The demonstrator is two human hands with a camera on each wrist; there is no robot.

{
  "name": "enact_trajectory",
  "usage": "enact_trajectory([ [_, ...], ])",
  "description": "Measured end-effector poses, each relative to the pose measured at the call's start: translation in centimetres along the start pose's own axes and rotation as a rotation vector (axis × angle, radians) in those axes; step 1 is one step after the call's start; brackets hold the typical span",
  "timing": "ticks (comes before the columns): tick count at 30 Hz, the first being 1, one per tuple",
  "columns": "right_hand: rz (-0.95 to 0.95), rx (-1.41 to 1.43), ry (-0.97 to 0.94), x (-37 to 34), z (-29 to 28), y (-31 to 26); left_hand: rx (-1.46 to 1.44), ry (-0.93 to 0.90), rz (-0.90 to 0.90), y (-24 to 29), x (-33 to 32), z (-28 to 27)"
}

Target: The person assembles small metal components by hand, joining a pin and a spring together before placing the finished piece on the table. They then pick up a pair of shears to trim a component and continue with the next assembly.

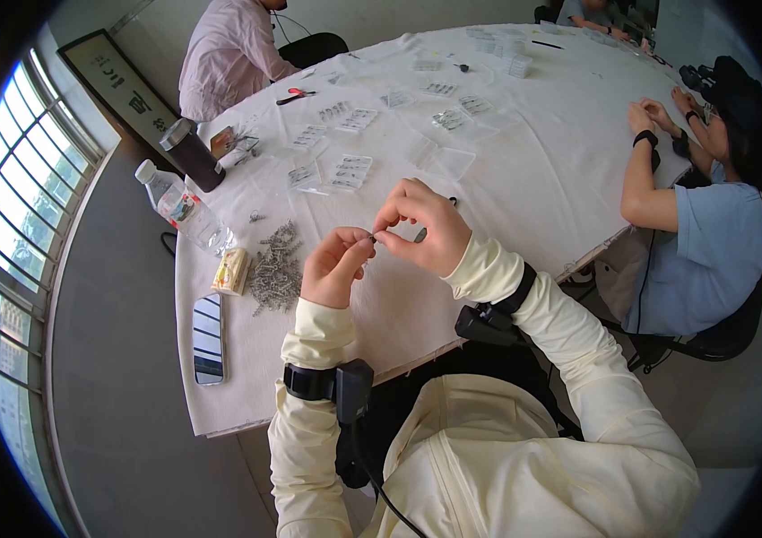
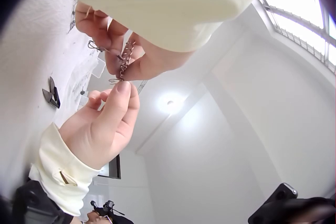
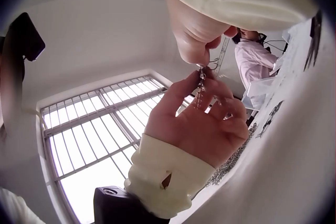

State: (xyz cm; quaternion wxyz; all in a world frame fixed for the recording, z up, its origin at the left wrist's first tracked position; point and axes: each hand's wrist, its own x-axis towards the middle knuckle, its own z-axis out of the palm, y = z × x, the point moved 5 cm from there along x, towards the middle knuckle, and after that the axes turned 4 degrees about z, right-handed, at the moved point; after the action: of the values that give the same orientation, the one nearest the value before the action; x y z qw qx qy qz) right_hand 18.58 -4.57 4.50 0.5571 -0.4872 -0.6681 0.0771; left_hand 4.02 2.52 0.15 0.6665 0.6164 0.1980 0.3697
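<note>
My left hand point(image 1: 332, 269) and right hand point(image 1: 435, 231) meet over the table, fingertips nearly touching. Between the left thumb and fingers is pinched a short metal chain point(image 2: 126, 56), its links running down along the palm side in the right wrist view. At the chain's upper end point(image 3: 202, 71), the right thumb and forefinger pinch a small metal piece, mostly hidden by the fingertips. A thin wire loop point(image 2: 93, 45) sticks out beside the left fingers. Left of the hands lies a heap of similar chains point(image 1: 276, 269) on the white cloth.
Beside the heap are a tissue pack point(image 1: 231, 272), a phone point(image 1: 209, 339), a plastic bottle point(image 1: 179, 208) and a dark flask point(image 1: 193, 157). Clear plastic cases point(image 1: 350, 172) with small parts spread beyond. Red-handled pliers point(image 1: 296, 95) lie farther off. A person in blue point(image 1: 708, 251) sits at right.
</note>
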Motion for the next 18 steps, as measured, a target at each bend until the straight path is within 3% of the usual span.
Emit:
enact_trajectory([
  [8, -0.144, -0.078, 0.037, 0.02, 0.12, -0.36, 0.028, 0.059, 0.001, 0.04, 0.02, -0.09],
  [18, -0.090, -0.099, 0.063, 0.06, -0.23, -0.34, 0.008, 0.072, -0.002, 0.03, -0.02, -0.12],
])
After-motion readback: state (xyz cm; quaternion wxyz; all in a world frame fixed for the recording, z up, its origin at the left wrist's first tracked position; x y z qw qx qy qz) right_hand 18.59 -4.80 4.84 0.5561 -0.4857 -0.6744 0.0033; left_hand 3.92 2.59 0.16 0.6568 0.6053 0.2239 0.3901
